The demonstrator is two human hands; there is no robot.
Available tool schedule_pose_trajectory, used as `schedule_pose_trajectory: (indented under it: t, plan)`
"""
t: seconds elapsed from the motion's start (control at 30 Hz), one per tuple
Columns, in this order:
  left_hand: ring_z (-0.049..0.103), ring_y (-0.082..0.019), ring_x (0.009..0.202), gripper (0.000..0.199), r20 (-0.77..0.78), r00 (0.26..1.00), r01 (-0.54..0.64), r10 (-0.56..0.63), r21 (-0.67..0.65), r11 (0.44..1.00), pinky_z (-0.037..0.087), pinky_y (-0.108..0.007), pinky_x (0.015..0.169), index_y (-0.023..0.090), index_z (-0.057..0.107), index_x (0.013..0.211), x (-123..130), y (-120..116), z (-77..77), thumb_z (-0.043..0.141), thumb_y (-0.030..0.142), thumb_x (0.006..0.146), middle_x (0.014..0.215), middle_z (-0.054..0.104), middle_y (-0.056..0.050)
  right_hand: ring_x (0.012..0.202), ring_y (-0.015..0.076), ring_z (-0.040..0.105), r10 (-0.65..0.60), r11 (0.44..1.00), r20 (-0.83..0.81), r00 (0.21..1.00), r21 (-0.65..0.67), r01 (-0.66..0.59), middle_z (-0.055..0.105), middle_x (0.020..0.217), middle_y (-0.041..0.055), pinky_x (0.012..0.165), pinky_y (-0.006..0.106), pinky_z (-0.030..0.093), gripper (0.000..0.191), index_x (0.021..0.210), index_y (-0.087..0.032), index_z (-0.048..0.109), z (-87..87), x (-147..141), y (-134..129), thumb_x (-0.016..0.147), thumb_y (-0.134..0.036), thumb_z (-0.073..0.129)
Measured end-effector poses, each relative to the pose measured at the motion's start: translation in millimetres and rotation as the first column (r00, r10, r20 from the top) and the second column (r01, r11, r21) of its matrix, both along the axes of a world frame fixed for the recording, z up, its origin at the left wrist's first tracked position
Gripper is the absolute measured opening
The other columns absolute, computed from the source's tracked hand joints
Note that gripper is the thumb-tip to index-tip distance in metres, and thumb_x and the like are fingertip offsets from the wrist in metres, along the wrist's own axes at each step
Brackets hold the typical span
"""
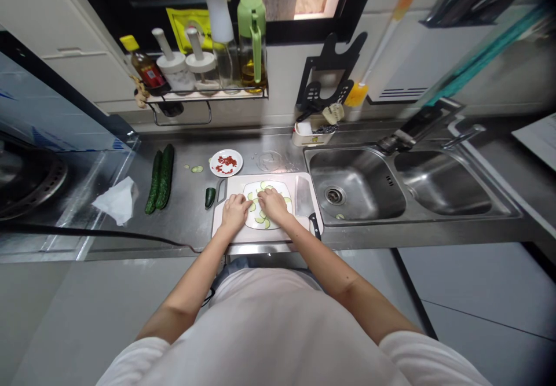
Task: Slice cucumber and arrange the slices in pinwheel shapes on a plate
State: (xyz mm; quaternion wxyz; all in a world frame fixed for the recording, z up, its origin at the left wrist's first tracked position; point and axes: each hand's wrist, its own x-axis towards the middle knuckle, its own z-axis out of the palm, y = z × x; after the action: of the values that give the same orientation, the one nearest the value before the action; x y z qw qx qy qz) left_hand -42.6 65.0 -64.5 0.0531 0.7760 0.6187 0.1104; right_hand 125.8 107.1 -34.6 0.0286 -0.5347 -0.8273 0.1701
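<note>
A white plate [284,190] with cucumber slices [262,221] spread round it rests on a pale cutting board [230,187]. My left hand [235,212] is at the plate's left side, fingers closed, with a cucumber slice at their tips. Over the middle of the plate, my right hand [273,204] has its fingers bent and pressed together; they hide whatever is between them. A kitchen knife [304,196] lies on the board's right side, its black handle toward me. Left of the board is a short cucumber end [210,197].
Behind the board stands a small plate [237,166] of chopped red pieces. Two whole cucumbers [159,179] and a crumpled white cloth or tissue [117,199] lie to the left. A double sink [358,183] is on the right. A rack [208,96] of condiments hangs above the counter.
</note>
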Motion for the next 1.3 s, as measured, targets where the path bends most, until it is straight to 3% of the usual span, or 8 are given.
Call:
schedule_pose_trajectory:
  t: [0.13, 0.23, 0.4, 0.7, 1.3]
  plan:
    - [0.047, -0.025, 0.094, 0.029, -0.007, 1.0, 0.001, -0.001, -0.001, 1.0, 0.038, -0.037, 0.076, 0.031, 0.072, 0.103, -0.4, 1.4, 0.5, 0.05, 0.019, 0.089, 0.102, 0.059, -0.009, 0.103, 0.0232, 0.047, -0.128, 0.989, -0.141, 0.982, 0.051, 0.136, 0.062, 0.109, 0.0102, 0.082, 0.031, 0.039, 0.031, 0.115, -0.019, 0.064, 5.2, 27.8, 3.9, 0.097, -0.024, 0.039]
    - [0.048, -0.025, 0.094, 0.03, 0.01, 1.0, -0.013, 0.013, 0.028, 1.0, 0.039, -0.037, 0.077, 0.03, 0.072, 0.105, -0.1, 1.0, 0.7, 0.052, 0.017, 0.087, 0.102, 0.059, -0.008, 0.1, 0.0242, 0.046, -0.236, 0.962, -0.158, 0.959, 0.101, 0.254, 0.062, 0.104, 0.0104, 0.081, 0.032, 0.038, 0.032, 0.113, -0.019, 0.066, 7.5, 57.0, 3.1, 0.095, -0.021, 0.041]
    - [0.05, -0.024, 0.094, 0.031, 0.108, 0.992, -0.081, 0.071, 0.091, 0.993, 0.042, -0.036, 0.081, 0.028, 0.072, 0.103, 2.1, -4.6, -0.7, 0.052, 0.014, 0.084, 0.101, 0.059, -0.008, 0.1, 0.0244, 0.043, -0.139, 0.982, -0.066, 0.988, 0.12, 0.146, 0.058, 0.103, 0.0095, 0.082, 0.033, 0.036, 0.031, 0.105, -0.022, 0.072, 1.2, 85.3, -10.4, 0.091, -0.016, 0.045]
    - [0.051, -0.024, 0.095, 0.033, 0.215, 0.964, -0.173, 0.155, 0.069, 0.982, 0.044, -0.037, 0.085, 0.026, 0.072, 0.104, 7.6, -12.6, -1.6, 0.05, 0.012, 0.083, 0.101, 0.06, -0.007, 0.104, 0.0243, 0.04, -0.066, 0.992, -0.021, 0.998, 0.106, 0.068, 0.053, 0.113, 0.0096, 0.087, 0.035, 0.035, 0.033, 0.105, -0.024, 0.073, -11.1, 81.5, -21.8, 0.092, -0.017, 0.044]
    - [0.052, -0.024, 0.095, 0.031, 0.227, 0.955, -0.206, 0.19, 0.049, 0.977, 0.043, -0.037, 0.086, 0.025, 0.073, 0.101, 9.3, -18.5, -0.7, 0.05, 0.013, 0.084, 0.102, 0.061, -0.008, 0.107, 0.0243, 0.041, -0.084, 0.992, -0.075, 0.994, 0.088, 0.09, 0.056, 0.113, 0.0088, 0.088, 0.035, 0.035, 0.034, 0.106, -0.024, 0.074, -15.1, 82.0, -21.4, 0.09, -0.015, 0.045]
